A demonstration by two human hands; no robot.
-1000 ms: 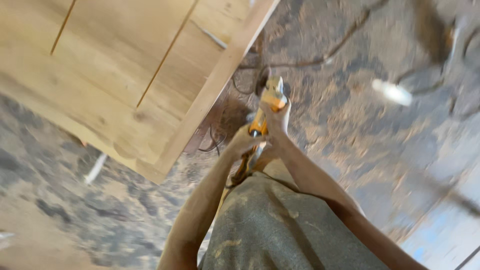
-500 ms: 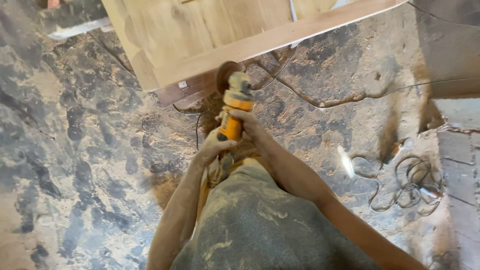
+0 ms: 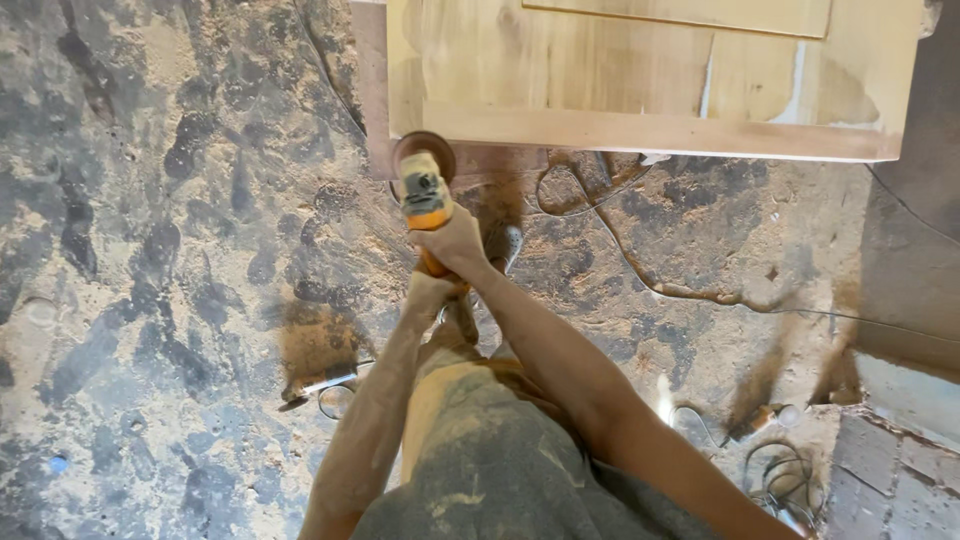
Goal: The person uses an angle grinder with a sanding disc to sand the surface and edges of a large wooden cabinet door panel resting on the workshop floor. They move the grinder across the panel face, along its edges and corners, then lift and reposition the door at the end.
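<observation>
Sawdust covered the concrete floor [image 3: 150, 250] under the wooden panel [image 3: 650, 90]. You had both hands close together, clamped on the orange grinder [image 3: 427, 205]: right hand [image 3: 455, 245] around the body, left hand [image 3: 430, 292] behind on the grip. Its disc sat at the panel's lower-left corner. Keeping the disc flat and the cable [image 3: 620, 250] behind you would have served well.

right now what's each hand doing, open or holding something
Left hand: closed around the rear of the orange angle grinder.
Right hand: closed on the grinder's body, further forward.
</observation>
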